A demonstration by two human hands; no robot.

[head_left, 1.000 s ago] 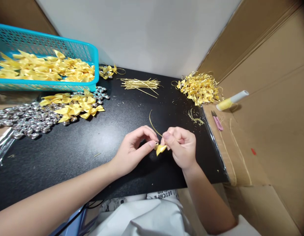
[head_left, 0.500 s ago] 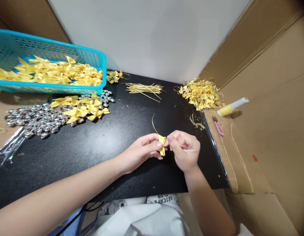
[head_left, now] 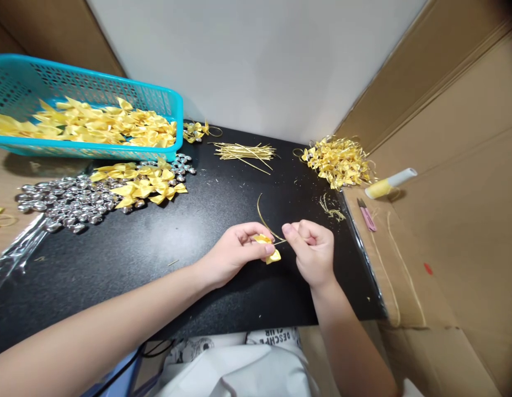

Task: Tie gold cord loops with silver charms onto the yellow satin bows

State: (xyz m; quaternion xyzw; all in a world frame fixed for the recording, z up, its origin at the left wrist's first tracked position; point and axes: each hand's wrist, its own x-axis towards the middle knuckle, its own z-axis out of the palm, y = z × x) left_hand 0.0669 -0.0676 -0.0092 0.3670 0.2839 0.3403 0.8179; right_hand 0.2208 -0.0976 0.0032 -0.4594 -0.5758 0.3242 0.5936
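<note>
I've a black bench (head_left: pixel 156 298) across most of the view, w/ a blue basket (head_left: pixel 115 146) of bows at its far-L corner. Silver beads (head_left: pixel 80 201) are heaped in front, toward the L edge, some under loose bows (head_left: pixel 136 187). A pile of corded bows (head_left: pixel 339 162) fills the far-R corner; btwn basket & pile, nr the far edge, is a bundle of cords (head_left: pixel 243 151).

L hand (head_left: pixel 239 251) pinches one yellow bow (head_left: pixel 273 257) btwn thumb & fingers, R of centre, closer to the near edge than the far. R hand (head_left: pixel 314 251), fingers curled in, pinches a thin gold cord (head_left: pixel 262 216) at the thumb tip, just beside the bow; its free end curves toward the far edge.

Risks, as I judge it: a hard R-hand tug could drag the cord out or twist the bow, esp. if the L pinch slackens. Too tight a pinch could crease the ribbon. The loose end might snag a finger. Can't tell how the cord passes thru, or if a bead's behind; fingers hide it.
</note>
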